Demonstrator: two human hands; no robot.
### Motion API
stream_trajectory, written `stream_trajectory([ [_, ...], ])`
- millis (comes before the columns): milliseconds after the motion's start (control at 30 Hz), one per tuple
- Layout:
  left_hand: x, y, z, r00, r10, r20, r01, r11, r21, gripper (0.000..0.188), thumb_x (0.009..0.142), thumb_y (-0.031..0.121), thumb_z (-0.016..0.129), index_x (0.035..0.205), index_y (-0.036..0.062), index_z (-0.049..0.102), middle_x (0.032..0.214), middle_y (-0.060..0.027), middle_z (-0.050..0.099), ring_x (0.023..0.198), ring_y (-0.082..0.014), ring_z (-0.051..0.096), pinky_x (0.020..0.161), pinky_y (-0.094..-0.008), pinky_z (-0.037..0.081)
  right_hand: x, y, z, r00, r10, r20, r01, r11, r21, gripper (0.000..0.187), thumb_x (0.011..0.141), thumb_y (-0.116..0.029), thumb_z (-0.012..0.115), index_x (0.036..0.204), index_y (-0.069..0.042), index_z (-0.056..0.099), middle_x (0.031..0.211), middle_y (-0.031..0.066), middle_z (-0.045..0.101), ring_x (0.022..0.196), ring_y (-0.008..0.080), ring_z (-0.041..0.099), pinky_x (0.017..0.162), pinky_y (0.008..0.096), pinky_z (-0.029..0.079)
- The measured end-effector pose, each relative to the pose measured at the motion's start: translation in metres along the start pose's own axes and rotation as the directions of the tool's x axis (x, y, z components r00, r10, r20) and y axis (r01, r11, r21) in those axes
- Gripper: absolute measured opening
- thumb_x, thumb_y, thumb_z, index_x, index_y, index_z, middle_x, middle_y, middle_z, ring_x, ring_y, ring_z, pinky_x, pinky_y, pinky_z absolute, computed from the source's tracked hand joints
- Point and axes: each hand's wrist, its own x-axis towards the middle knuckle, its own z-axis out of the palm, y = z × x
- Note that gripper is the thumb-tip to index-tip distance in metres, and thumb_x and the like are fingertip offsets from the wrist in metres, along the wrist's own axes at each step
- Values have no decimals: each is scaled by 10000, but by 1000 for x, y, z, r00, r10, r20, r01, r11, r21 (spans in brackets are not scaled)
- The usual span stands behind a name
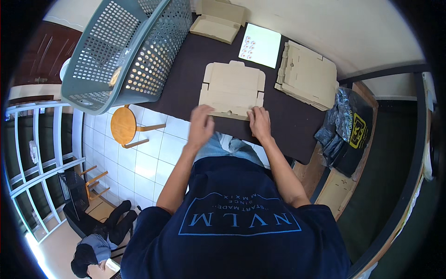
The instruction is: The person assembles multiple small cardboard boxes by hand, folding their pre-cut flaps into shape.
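Note:
A flat, partly folded cardboard box (234, 86) lies on the dark table in front of me, its tabbed lid spread away from me and a narrow front wall along its near edge. My right hand (260, 123) grips that near edge at its right corner, the fingers bent over the cardboard. At the left corner of the same edge is my left hand (200, 125), smeared by motion, so its hold is unclear. Beyond the box lies a pale sheet with small round stickers (262, 51). A stack of flat cardboard boxes (306, 74) sits to the right.
A large grey-green perforated basket (153, 65) stands at the table's left. At the back is an open cardboard box (216, 28). A wooden stool (123, 124) is on the tiled floor. Plastic-wrapped dark goods (346, 130) are at the right; another person (95, 246) sits lower left.

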Motion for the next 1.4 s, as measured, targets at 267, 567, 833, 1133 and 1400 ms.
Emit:
stream_trajectory([
  [267,-14,-30,56,861,-110,496,-150,878,455,686,930,446,516,1493,119,298,1578,-140,181,1458,-341,126,1137,-591,92,1,-13,15,982,97,-165,-135,963,-233,315,837,-192,689,1085,-42,565,1077,178,501,972,376,495,798,467,463],
  [567,13,-37,27,839,-163,519,-10,949,314,591,876,280,636,1407,119,433,1508,-153,318,1431,-351,205,1115,-611,138,6,-23,11,945,256,-202,-301,924,-236,392,864,-261,677,1189,-71,567,1131,194,484,1013,379,494,865,464,447],
  [833,3,-71,6,826,200,527,-273,960,64,462,840,175,664,1288,106,571,1411,-138,442,1390,-367,277,1081,-651,201,-38,-51,36,976,40,-216,-95,963,-251,242,853,-172,652,1060,-50,683,1236,217,543,1165,429,459,954,486,410],
  [1133,-1,-81,-12,864,165,476,-189,982,3,478,804,114,647,1278,118,583,1403,-190,408,1337,-409,306,1070,-572,264,-61,-54,44,937,149,-317,-206,966,-156,291,857,-101,605,1141,-49,637,1289,238,522,1223,472,412,1041,506,336],
  [1400,-1,-105,-58,847,-21,531,-52,991,122,601,707,0,618,1289,140,560,1068,-125,498,1019,-321,467,853,-457,389,-72,-18,14,758,640,-128,-575,748,332,455,763,116,492,1162,-65,613,974,123,625,890,196,624,694,346,533],
])
